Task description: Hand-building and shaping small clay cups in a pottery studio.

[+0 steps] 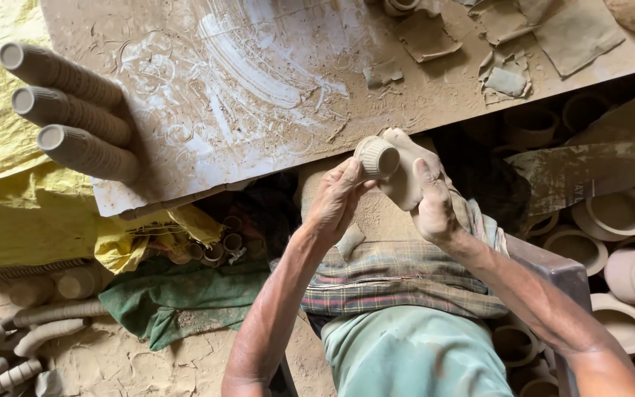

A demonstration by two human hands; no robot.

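My left hand (336, 197) pinches a small round clay cup (377, 156) by its ribbed rim. My right hand (429, 202) grips a pale lump of soft clay (406, 167) that presses against the same cup. Both hands are smeared with clay and meet just in front of the near edge of the dusty work board (259, 88). Three long stacks of small clay cups (71, 110) lie on their sides at the board's left end.
Flat clay scraps (508, 44) lie on the board's far right. Wider clay pots (626, 250) crowd the floor to the right. More cup stacks (9, 345) lie bottom left, beside a green cloth (178, 298) and yellow sheeting (9, 206).
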